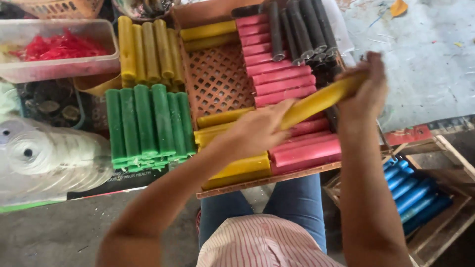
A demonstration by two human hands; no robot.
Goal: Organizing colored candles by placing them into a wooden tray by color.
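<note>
Gripping yellow candle (321,100) at both ends, left hand (257,131) and right hand (363,94) closed; we held it level above tray (217,79) of pink candles (282,81).

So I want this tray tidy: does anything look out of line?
Mostly neat rows. The black sticks at the tray's far corner lie slanted, fanned across the pink sticks. The yellow stick is off the tray, held in both hands.

Small craft workshop, likely candle making: stacks of green wax cylinders (146,126), pink cylinders (282,81) in lattice crate (217,79), paint-stained worktable (425,54), rough wooden box (448,217).
</note>
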